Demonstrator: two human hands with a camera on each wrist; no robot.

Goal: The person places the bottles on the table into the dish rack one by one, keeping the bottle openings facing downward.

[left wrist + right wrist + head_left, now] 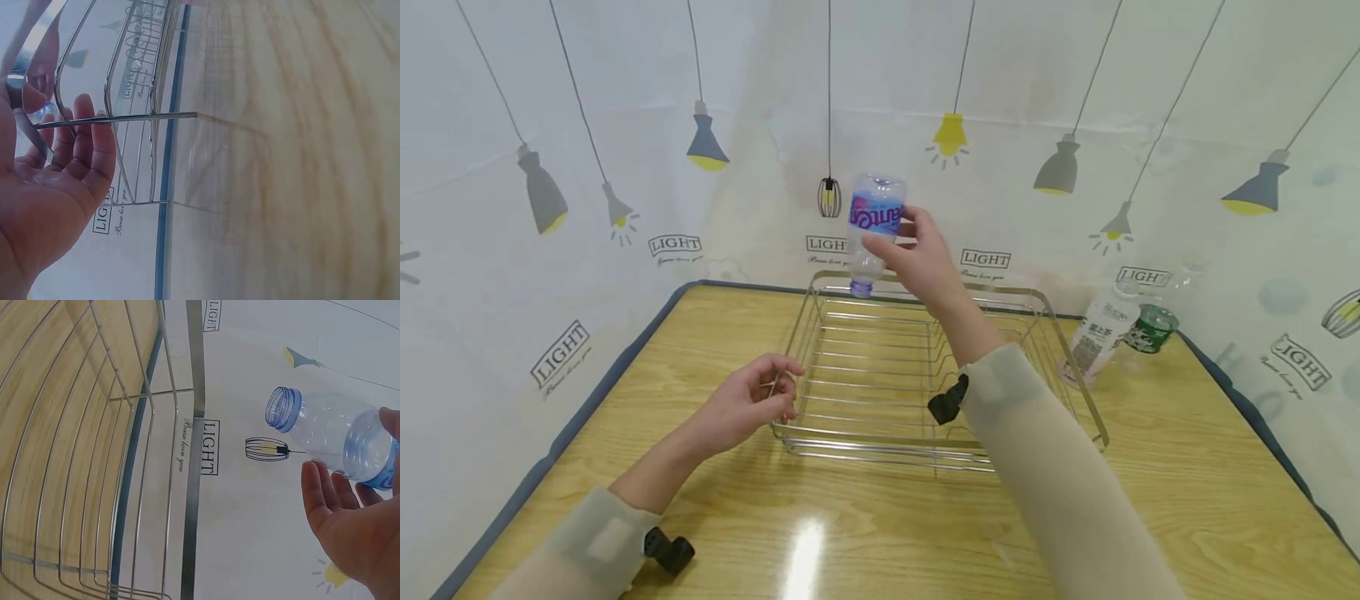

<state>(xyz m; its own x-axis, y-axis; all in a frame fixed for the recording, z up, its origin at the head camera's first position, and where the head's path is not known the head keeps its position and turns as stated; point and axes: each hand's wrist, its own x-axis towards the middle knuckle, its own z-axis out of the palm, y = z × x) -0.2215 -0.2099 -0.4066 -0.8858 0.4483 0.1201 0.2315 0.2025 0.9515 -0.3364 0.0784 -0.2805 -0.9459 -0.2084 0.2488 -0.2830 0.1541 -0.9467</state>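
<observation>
My right hand (921, 258) holds a clear plastic bottle (868, 260) with a blue and purple label, thumb on one side and fingers on the other. The bottle is upside down above the far edge of the wire dish rack (865, 442). Its bluish neck (284, 410) shows in the right wrist view. My left hand (748, 400) is at the rack's front left corner, its fingers curled about the rim. Seen from the left wrist, the fingers (84, 144) lie against the metal wires.
To the rack's right stand a labelled pale bottle (1099, 333) and a clear bottle with a green label (1152, 328). The rack sits on a wood-grain table (715, 517). A white curtain (760, 92) printed with lamps surrounds the table's back and sides.
</observation>
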